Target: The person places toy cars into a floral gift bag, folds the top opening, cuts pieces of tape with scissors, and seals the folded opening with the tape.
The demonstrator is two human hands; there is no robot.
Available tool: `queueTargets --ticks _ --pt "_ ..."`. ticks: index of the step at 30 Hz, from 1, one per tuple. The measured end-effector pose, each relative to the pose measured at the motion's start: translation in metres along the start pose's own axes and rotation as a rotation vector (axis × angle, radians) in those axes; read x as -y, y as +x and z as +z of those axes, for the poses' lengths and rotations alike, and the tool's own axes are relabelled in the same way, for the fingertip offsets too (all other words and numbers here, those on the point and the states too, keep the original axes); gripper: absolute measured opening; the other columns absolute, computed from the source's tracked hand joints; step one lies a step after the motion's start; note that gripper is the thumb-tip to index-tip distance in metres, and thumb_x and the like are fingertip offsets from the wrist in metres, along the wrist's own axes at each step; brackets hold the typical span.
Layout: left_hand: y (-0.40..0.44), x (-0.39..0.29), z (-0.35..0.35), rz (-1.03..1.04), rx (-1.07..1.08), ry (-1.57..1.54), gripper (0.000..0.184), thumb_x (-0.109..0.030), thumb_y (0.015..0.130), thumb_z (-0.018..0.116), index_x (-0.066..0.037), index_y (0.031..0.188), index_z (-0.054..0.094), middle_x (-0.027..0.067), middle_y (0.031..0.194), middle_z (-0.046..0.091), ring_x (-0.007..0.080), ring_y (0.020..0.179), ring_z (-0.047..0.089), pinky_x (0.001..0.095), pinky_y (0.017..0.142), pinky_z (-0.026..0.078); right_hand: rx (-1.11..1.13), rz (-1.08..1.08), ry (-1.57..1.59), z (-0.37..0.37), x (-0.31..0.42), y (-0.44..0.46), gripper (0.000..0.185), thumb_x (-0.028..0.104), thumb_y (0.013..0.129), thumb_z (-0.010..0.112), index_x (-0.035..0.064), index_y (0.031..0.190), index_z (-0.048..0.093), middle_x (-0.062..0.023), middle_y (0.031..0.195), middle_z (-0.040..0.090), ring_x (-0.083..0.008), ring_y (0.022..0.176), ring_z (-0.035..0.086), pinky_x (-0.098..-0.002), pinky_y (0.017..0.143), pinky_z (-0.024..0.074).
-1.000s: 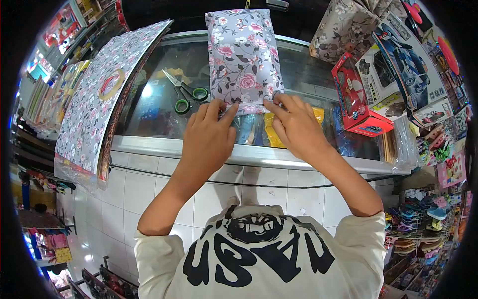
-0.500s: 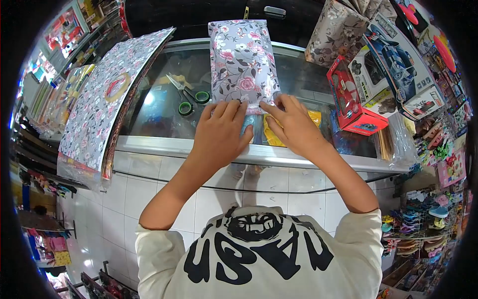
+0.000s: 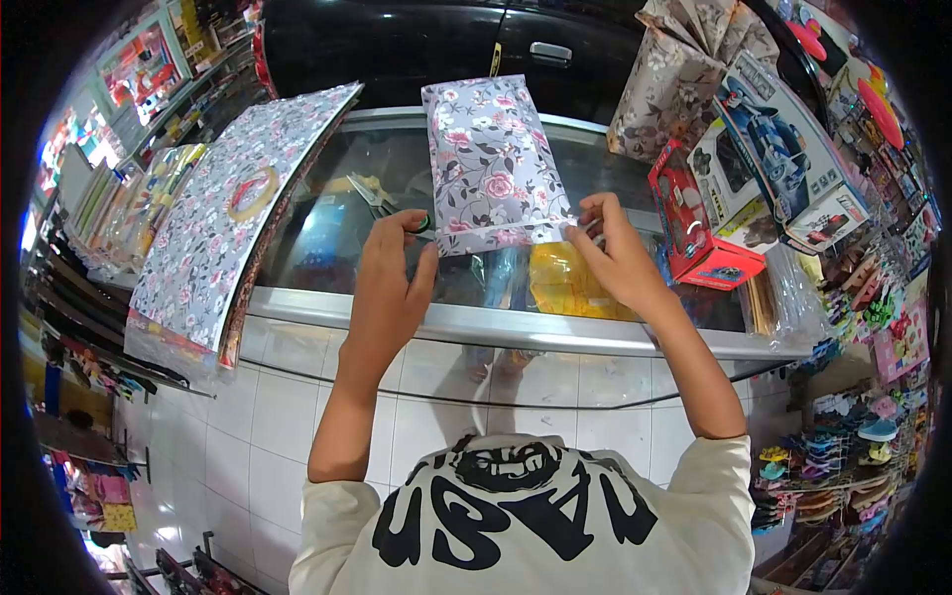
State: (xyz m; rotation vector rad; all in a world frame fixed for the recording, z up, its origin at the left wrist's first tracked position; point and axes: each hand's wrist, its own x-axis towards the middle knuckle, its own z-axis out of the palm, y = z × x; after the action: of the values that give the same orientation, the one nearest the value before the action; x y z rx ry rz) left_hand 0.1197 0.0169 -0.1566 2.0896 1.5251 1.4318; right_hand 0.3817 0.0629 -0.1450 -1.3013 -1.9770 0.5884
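Note:
A package wrapped in grey floral paper (image 3: 496, 164) lies on the glass counter, its near end folded into a flap with a pale edge. My right hand (image 3: 623, 260) is at its near right corner, thumb and curled fingers on the paper edge. To the left of the package is my left hand (image 3: 385, 273), thumb and fingers apart, beside the near left corner. Its fingertips are close to a green tape roll (image 3: 424, 221), mostly hidden behind them; whether they touch it I cannot tell. Scissors (image 3: 371, 195) lie just beyond that hand.
Floral wrapping sheets (image 3: 213, 198) with a yellowish tape roll (image 3: 254, 193) on top cover the counter's left side. A yellow plastic bag (image 3: 570, 283) shows near the front edge. Boxed toy cars (image 3: 788, 149), a red box (image 3: 699, 228) and a wrapped floral parcel (image 3: 659, 89) stand right.
Both hands were together on the package's near end; they have moved apart, the left towards the tape roll, the right to the corner. The package has turned slightly and its near flap shows.

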Motion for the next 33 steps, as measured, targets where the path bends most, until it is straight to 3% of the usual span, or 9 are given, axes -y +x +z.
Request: queueTargets --ticks 7,10,14,21,25,27,28,32,33 --pt "0.017 0.006 0.007 -0.008 0.199 0.133 0.043 -0.015 0.08 0.069 0.001 0.114 0.05 0.0128 0.091 0.061 0.0226 0.087 0.059 0.0337 0.077 0.047 0.095 0.123 0.445 0.003 -0.019 0.028 0.041 0.015 0.088 0.057 -0.0012 0.118 0.036 -0.0147 0.096 0.056 -0.0188 0.077 0.059 -0.0274 0.06 0.049" --pt "0.028 0.008 0.006 -0.032 0.308 -0.049 0.049 -0.018 0.078 0.071 0.001 0.117 0.048 0.0118 0.093 0.062 0.0207 0.09 0.059 0.0327 0.078 0.047 -0.064 0.308 0.784 0.0 -0.01 0.038 0.048 0.008 0.084 0.059 -0.0021 0.121 0.03 -0.0144 0.104 0.052 -0.0197 0.08 0.059 -0.0307 0.061 0.055" --pt "0.022 -0.017 0.019 0.037 0.344 -0.172 0.055 -0.015 0.078 0.071 0.001 0.123 0.045 0.0098 0.092 0.062 0.0188 0.086 0.06 0.0313 0.078 0.048 -0.252 0.265 0.962 0.005 -0.019 0.065 0.064 -0.002 0.078 0.062 -0.0026 0.125 0.019 -0.0203 0.114 0.04 -0.0265 0.089 0.058 -0.0408 0.068 0.0599" --pt "0.018 -0.037 0.005 0.104 0.33 -0.278 0.05 -0.009 0.079 0.069 -0.005 0.124 0.049 0.006 0.087 0.061 0.0149 0.077 0.058 0.0276 0.072 0.047 -0.447 0.11 0.674 -0.044 0.037 0.148 0.074 0.006 0.076 0.062 0.0019 0.129 0.011 -0.0183 0.093 0.054 -0.0218 0.07 0.062 -0.0347 0.057 0.0552" --pt "0.009 -0.033 -0.023 0.111 0.256 -0.307 0.036 -0.006 0.079 0.067 -0.006 0.114 0.058 0.003 0.081 0.061 0.0114 0.073 0.057 0.0251 0.07 0.045 -0.498 -0.146 0.028 -0.09 0.057 0.218 0.081 0.013 0.077 0.065 0.0019 0.135 0.01 -0.0117 0.088 0.057 -0.0197 0.072 0.06 -0.0312 0.058 0.051" --pt "0.006 -0.027 -0.034 0.085 0.233 -0.311 0.03 -0.005 0.079 0.067 -0.005 0.109 0.061 0.0019 0.078 0.062 0.0103 0.073 0.056 0.0246 0.07 0.045 -0.315 -0.203 -0.023 -0.106 0.107 0.2 0.075 0.01 0.078 0.064 0.0058 0.137 0.017 -0.0097 0.086 0.059 -0.0176 0.072 0.059 -0.0298 0.062 0.0491" --pt "0.007 -0.024 -0.039 0.072 0.223 -0.314 0.028 -0.005 0.079 0.067 -0.005 0.106 0.062 0.0014 0.077 0.062 0.0097 0.072 0.056 0.0243 0.069 0.045 -0.303 -0.384 -0.109 -0.115 0.103 0.223 0.08 0.004 0.073 0.058 0.0089 0.14 0.014 -0.014 0.085 0.056 -0.0229 0.073 0.057 -0.0351 0.063 0.0494" --pt "0.016 -0.008 -0.057 0.063 0.204 -0.281 0.024 -0.005 0.079 0.067 -0.005 0.103 0.063 0.0003 0.077 0.063 0.0087 0.074 0.058 0.0235 0.071 0.045 -0.022 -0.343 -0.335 -0.127 0.151 0.217 0.08 0.002 0.071 0.06 0.0054 0.137 0.015 -0.0117 0.076 0.057 -0.0217 0.068 0.057 -0.0344 0.062 0.0483" --pt "0.022 -0.007 -0.061 0.067 0.204 -0.289 0.025 -0.006 0.079 0.067 -0.006 0.104 0.063 0.0005 0.079 0.063 0.009 0.076 0.058 0.0238 0.072 0.045 -0.003 -0.501 -0.43 -0.126 0.128 0.253 0.078 0.003 0.072 0.059 0.0057 0.137 0.016 -0.014 0.081 0.059 -0.0236 0.072 0.058 -0.0363 0.065 0.049"
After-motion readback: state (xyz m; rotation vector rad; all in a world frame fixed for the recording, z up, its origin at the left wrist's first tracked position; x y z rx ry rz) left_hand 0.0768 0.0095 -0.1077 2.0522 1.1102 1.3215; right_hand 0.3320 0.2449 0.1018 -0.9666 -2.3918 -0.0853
